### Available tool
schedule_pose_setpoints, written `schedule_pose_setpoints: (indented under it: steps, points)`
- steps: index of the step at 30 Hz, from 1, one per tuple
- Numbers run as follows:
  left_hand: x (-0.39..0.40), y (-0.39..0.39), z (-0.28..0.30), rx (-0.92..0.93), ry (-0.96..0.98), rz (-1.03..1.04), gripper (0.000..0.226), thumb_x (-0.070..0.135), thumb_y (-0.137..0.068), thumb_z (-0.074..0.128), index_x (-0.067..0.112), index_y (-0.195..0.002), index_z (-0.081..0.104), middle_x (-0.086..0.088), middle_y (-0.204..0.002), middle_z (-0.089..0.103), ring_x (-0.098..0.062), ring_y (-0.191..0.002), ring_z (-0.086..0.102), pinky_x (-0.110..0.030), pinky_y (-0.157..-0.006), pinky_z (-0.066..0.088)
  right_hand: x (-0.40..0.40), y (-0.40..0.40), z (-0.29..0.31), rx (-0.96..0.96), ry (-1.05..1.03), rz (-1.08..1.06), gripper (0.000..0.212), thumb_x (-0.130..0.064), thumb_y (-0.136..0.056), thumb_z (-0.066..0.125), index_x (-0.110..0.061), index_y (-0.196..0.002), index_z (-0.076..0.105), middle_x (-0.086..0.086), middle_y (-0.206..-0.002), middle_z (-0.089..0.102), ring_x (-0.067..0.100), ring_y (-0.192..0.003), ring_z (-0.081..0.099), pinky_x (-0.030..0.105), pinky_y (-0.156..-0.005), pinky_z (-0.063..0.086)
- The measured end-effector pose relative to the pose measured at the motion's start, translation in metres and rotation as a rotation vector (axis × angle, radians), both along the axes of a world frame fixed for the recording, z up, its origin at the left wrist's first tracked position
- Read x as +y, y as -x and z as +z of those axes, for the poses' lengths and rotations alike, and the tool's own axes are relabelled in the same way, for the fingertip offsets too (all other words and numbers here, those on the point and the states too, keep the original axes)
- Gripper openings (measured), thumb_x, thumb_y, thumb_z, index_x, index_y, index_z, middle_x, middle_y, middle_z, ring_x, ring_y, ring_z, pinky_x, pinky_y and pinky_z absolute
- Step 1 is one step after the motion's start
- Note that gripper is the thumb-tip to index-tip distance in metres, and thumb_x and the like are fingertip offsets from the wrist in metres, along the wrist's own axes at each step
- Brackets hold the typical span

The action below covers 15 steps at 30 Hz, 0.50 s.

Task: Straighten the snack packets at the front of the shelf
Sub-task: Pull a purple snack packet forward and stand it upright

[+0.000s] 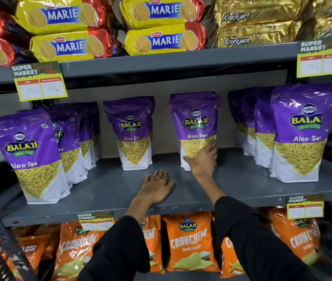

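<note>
The right hand (202, 159) is gripping the lower corner of a purple Balaji Wafers Aloo Sev packet (195, 128) standing well back on the grey shelf (242, 179), while the left hand (156, 186) is lying flat and empty, fingers spread, near the front edge. That packet and its neighbour (133, 132) are sitting behind the outer rows, so I judge the straightening partly done, with both still needing pulling forward. Marie and Krackjack packs are stacked above, orange Crunchem bags below, with Super Market price tags.

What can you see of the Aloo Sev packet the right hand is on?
The Aloo Sev packet is a glossy purple and white plastic pouch with a Balaji Wafers logo and a panel showing yellow sev. It stands upright, set back on the grey middle shelf, more packets behind it. The right hand grips its lower front.
</note>
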State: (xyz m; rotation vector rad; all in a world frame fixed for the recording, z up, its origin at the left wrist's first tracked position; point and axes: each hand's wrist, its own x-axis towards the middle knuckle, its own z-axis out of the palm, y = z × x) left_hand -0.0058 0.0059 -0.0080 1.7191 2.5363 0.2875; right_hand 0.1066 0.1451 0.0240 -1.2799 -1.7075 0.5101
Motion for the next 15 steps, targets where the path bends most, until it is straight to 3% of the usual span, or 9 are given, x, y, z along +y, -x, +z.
schedule_pose_setpoints:
  steps: [15]
  points:
    - [-0.003,-0.006,0.005,0.017,0.044,0.032,0.068,0.051,-0.104,0.018,0.015,-0.161,0.008,-0.004,-0.170,0.004,-0.021,-0.156,0.002,-0.045,-0.126,0.003,-0.062,-0.051,-0.009,0.032,-0.053,0.006,0.130,-0.047,-0.062,0.090,-0.006,-0.154,0.009,0.023,-0.152,0.031,0.043,-0.137,0.036,0.058,-0.104,0.042]
